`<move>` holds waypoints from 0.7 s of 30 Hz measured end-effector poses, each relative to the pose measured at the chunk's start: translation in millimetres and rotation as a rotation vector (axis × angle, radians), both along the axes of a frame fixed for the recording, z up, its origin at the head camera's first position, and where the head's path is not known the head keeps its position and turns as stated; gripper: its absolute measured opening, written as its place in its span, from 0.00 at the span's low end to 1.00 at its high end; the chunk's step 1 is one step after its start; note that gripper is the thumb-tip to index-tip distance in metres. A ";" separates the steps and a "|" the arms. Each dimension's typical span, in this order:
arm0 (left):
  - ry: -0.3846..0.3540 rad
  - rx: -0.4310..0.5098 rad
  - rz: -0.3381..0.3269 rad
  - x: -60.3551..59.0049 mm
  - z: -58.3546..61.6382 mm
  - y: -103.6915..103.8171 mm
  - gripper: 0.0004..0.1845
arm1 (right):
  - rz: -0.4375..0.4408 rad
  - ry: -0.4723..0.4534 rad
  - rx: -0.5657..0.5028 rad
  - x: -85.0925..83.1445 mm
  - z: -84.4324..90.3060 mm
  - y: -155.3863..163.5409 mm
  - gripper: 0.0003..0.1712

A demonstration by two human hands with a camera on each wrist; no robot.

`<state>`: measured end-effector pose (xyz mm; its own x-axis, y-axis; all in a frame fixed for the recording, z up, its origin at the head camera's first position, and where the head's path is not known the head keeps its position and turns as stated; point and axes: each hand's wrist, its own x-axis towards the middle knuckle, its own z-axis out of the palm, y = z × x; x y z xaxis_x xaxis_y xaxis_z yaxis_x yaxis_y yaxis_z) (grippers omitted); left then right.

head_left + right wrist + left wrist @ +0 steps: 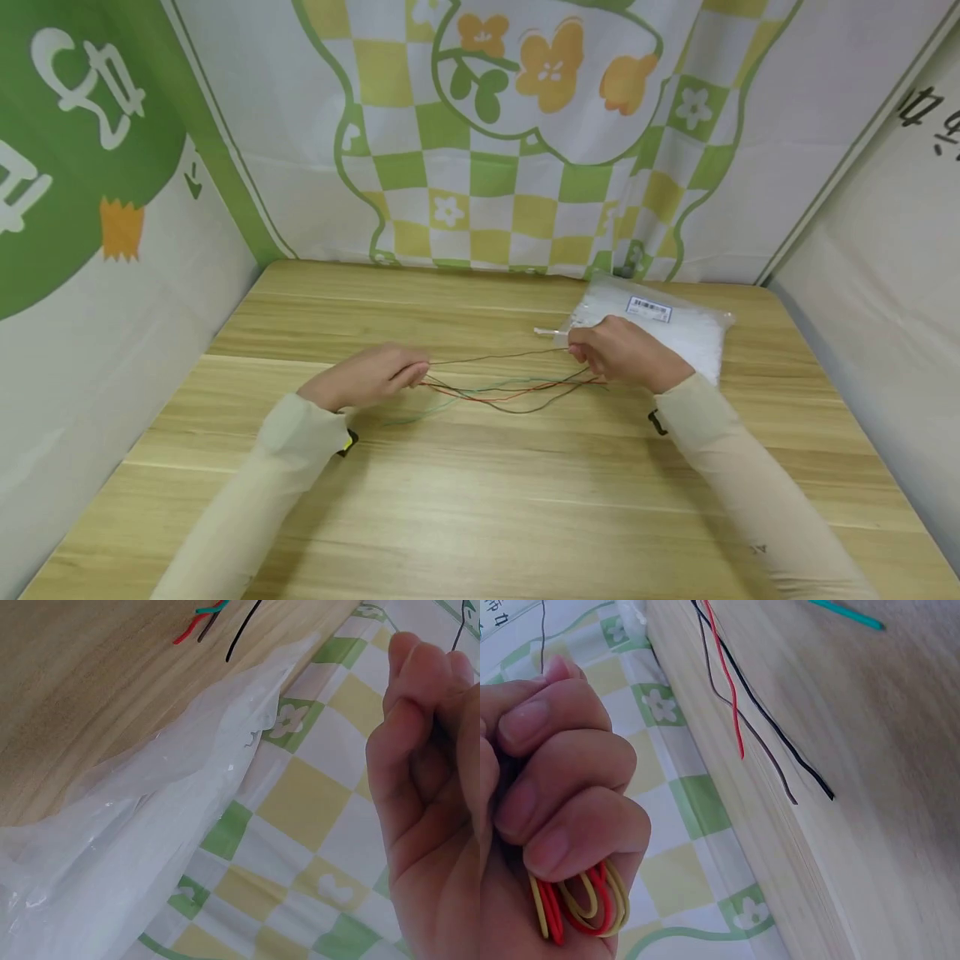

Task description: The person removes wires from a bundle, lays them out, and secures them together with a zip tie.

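Observation:
A thin dark wire (495, 357) stretches nearly straight between the two hands, raised over the table. The left hand (378, 375) pinches one end of it with thumb and forefinger. Its other fingers curl round a folded bundle of red and yellow wires (600, 911), whose loops stick out below the little finger in the left wrist view. At the other end, the fingertips of the right hand (624, 352) pinch the dark wire. Below it on the table lie several loose wires: a red wire (729, 682), a black wire (780, 739), a brownish one and a green wire (847, 613).
A clear plastic bag (693, 337) of white contents, with a barcode label (649, 309), lies at the back right, partly behind the right hand. The wooden table (480, 500) ends at a checkered curtain (517, 192) behind, with printed cloth walls at both sides.

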<state>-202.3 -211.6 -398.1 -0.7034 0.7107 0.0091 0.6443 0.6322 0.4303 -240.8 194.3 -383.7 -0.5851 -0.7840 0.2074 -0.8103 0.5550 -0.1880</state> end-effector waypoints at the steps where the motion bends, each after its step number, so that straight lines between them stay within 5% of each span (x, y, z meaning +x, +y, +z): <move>1: 0.005 -0.005 0.003 0.2 0.4 -2.6 0.18 | -0.008 -0.014 0.005 -0.9 1.2 1.7 0.19; 11: -0.063 0.030 0.152 8.0 4.8 -41.8 0.20 | -0.185 -0.147 0.057 -3.8 5.0 34.7 0.18; 21: -0.032 -0.001 0.224 -3.4 1.5 -18.4 0.15 | -0.127 -0.227 -0.029 3.7 1.7 30.9 0.16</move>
